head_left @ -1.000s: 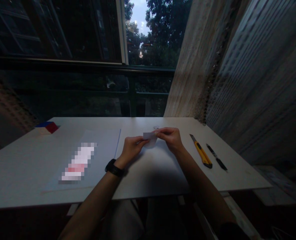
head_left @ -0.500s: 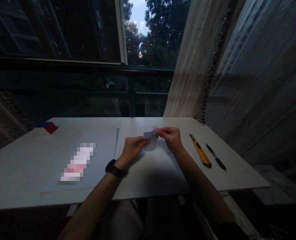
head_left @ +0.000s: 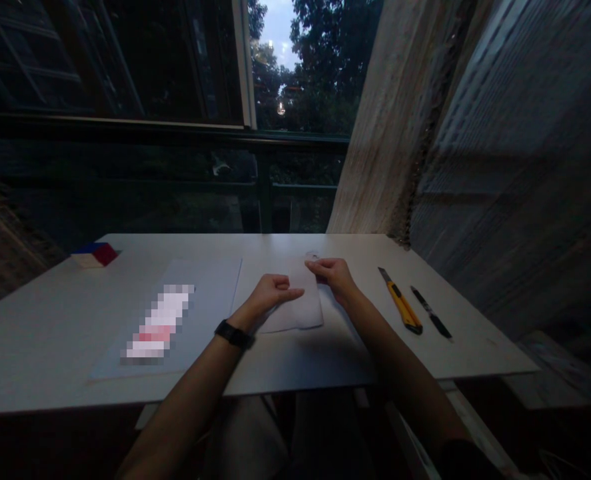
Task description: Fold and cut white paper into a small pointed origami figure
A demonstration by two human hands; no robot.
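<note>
A white sheet of paper (head_left: pixel 295 313) with a fold or crease along its near side lies in front of me, over a larger pale sheet. My left hand (head_left: pixel 265 297), with a black watch on the wrist, rests on its left part. The thumb is stretched over the paper, apart from the curled fingers. At the upper right edge, my right hand (head_left: pixel 334 273) pinches the paper between thumb and fingers. Its fingertips are partly hidden. A small round mark or object (head_left: pixel 312 255) shows just beyond the right fingertips, too small to name.
Right of my hands lie a yellow box cutter (head_left: pixel 400 301) with its blade out and a black pen (head_left: pixel 431 313). On the left is a pale sheet (head_left: pixel 210 287) with a blurred-out patch. A red, blue and white block (head_left: pixel 94 255) sits at the table's (head_left: pixel 35 360) far left.
The paper was a small folded piece raised between both hands; now it lies spread wider and flatter on the table. My left thumb and fingers have parted.
</note>
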